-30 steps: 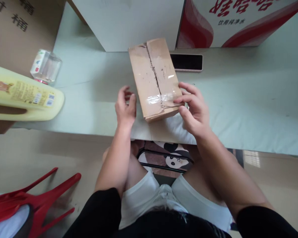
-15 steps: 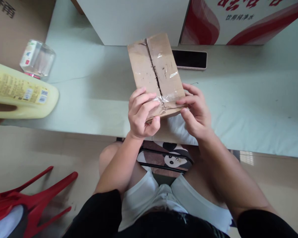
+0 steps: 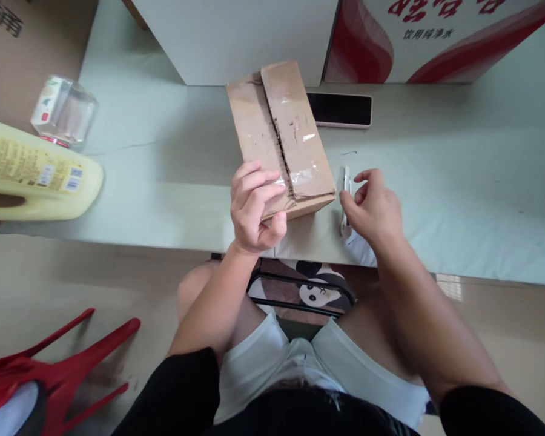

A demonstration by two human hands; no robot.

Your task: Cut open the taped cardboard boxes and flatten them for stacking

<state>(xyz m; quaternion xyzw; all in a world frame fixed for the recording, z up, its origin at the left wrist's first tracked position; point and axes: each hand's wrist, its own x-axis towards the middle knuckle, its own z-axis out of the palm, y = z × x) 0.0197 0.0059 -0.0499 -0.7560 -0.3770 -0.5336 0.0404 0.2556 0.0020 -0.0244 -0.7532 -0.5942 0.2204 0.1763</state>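
Observation:
A taped brown cardboard box lies on the pale table, its torn seam facing up. My left hand grips the box's near left corner, fingers curled over the top. My right hand sits just right of the box with its fingers curled around a small white tool that lies on the table. Whether the tool is lifted I cannot tell.
A black phone lies behind the box. A yellow bottle and a clear jar lie at the left. White and red-and-white cartons stand at the back. A red chair is at lower left.
My left hand came onto the box's near corner. My right hand left the box's right edge and moved right onto the white tool.

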